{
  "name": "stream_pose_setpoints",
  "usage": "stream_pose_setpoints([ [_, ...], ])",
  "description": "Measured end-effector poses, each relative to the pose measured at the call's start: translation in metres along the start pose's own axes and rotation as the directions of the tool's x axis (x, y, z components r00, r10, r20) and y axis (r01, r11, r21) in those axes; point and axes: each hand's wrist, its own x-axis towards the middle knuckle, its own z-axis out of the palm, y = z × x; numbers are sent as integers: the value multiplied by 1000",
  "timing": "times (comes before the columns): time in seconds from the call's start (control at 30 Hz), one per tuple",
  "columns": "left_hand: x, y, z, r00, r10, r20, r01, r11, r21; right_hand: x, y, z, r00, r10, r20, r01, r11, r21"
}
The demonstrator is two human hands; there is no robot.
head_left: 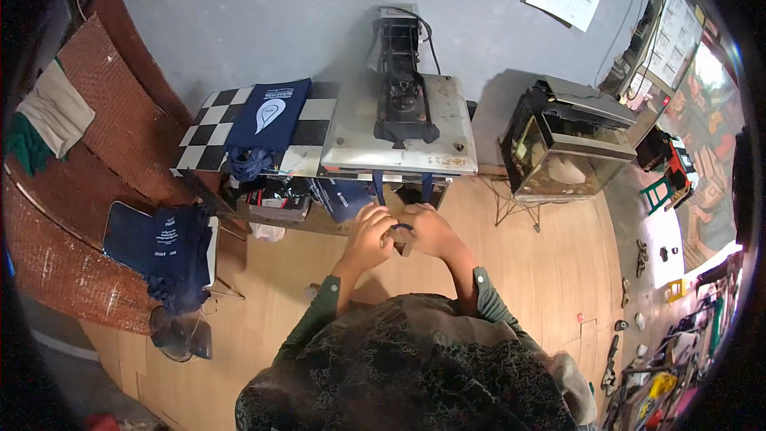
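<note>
My left hand point(371, 236) and my right hand point(436, 231) are close together in front of the table, both with curled fingers. Between them a short dark blue strap point(401, 227) bows in an arc, its ends hidden in my fingers. Two more dark blue straps, a left one point(378, 185) and a right one point(427, 186), hang from the front edge of a pale metal machine base point(343, 158), just beyond my hands. Whether these join the held strap is hidden. A black upright frame point(403, 96) stands on that base.
A folded navy cloth bag point(275, 124) lies on the checkered tabletop point(209, 136). More navy cloth point(171, 247) covers a chair at the left, near a standing fan point(179, 335). A glass tank point(566, 164) is on the right. Shoes point(641, 255) and assorted items line the right wall.
</note>
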Motion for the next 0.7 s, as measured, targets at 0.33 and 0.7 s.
stream_pose_setpoints([
  [0.33,1,11,-11,983,-124,132,116,991,68,-9,32,11,999,-46,-4,46,998,-38],
  [0.7,-8,6,-9,989,-123,77,114,988,108,14,92,0,949,-159,-273,111,977,-183],
])
